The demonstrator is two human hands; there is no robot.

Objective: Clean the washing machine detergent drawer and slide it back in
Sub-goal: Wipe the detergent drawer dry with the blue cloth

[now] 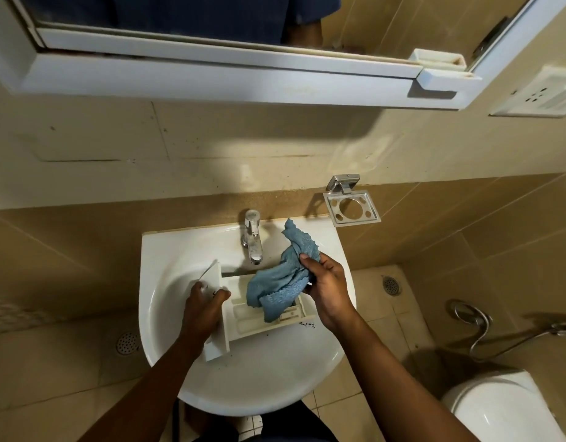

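Observation:
The white detergent drawer (243, 317) lies across the white sink basin (166, 250), its front panel to the left. My left hand (205, 306) grips that front panel, fingers curled over its top edge. A blue cloth (275, 283) hangs over the drawer's compartments and covers most of them. My right hand (326, 282) pinches the cloth's upper part, just right of the drawer. Dark specks lie on the basin rim by the drawer's right end.
A chrome tap (253, 237) stands at the back of the basin, close above the drawer. A metal soap holder (351, 210) is fixed to the wall at the right. A toilet (504, 409) and a hose sprayer (562, 328) are at lower right. A mirror shelf (211, 81) juts out overhead.

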